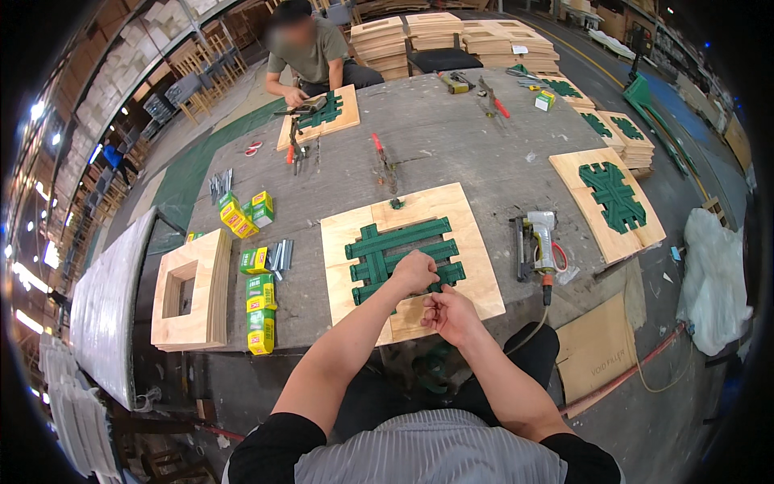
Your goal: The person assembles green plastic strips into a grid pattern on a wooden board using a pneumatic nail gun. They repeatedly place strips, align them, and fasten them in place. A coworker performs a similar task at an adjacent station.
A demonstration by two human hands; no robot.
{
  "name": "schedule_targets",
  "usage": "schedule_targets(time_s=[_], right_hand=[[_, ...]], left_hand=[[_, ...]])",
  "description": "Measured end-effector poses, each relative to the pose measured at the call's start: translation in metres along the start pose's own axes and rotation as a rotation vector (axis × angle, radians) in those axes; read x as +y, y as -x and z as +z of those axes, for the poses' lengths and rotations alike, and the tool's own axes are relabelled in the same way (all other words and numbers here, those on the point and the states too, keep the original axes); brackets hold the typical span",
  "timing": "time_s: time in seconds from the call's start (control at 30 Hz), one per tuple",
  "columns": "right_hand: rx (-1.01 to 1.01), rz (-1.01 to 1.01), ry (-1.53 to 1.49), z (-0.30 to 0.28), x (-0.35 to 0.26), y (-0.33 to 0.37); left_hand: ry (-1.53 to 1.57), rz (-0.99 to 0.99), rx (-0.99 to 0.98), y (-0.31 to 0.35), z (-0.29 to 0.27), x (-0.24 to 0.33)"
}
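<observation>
A square plywood board (pixel 476 234) lies in front of me at the table's near edge. Several green webbing straps (pixel 403 235) run across its middle, with one crossing strap (pixel 372 254) woven through them at the left. My left hand (pixel 415 273) is closed over the right half of the straps, fingers pinched at a strap. Just below and right of it, my right hand (pixel 451 315) is also closed, fingertips at a green strap end by the board's near side. My hands partly hide that strap.
A staple gun (pixel 538 242) with an air hose lies right of the board, near a finished strapped board (pixel 609 202). Staple boxes (pixel 260 302), loose staple strips (pixel 280 256) and stacked frames (pixel 189 294) stand left. Pliers (pixel 383 161) lie beyond. Across the table, a person (pixel 314 60) works on another board.
</observation>
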State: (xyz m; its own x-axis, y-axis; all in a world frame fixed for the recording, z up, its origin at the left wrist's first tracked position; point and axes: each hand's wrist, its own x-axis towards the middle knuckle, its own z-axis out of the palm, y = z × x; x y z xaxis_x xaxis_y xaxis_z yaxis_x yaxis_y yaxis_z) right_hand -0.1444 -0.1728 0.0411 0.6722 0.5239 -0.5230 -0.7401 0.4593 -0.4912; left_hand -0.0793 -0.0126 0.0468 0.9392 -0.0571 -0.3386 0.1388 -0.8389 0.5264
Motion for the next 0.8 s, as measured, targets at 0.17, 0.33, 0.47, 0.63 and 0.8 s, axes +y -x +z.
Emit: schedule_targets(time_s=[0.17,0.33,0.47,0.63,0.8], right_hand=[[0.043,0.090,-0.287,0.000,0.005,-0.025],[-0.126,0.082,-0.635,-0.001,0.002,-0.052],[-0.088,0.073,-0.613,0.004,-0.004,-0.062],[-0.072,0.122,-0.493,-0.004,-0.004,-0.043],[-0.106,0.015,-0.065,-0.010,-0.002,0.021]], left_hand=[[0.094,0.070,0.068,-0.008,0.003,-0.008],[0.068,0.055,0.101,-0.018,0.003,-0.015],[0.120,-0.034,0.049,-0.023,-0.004,-0.015],[0.206,-0.142,-0.077,-0.038,-0.010,-0.003],[0.267,-0.090,0.178,-0.063,-0.051,-0.027]])
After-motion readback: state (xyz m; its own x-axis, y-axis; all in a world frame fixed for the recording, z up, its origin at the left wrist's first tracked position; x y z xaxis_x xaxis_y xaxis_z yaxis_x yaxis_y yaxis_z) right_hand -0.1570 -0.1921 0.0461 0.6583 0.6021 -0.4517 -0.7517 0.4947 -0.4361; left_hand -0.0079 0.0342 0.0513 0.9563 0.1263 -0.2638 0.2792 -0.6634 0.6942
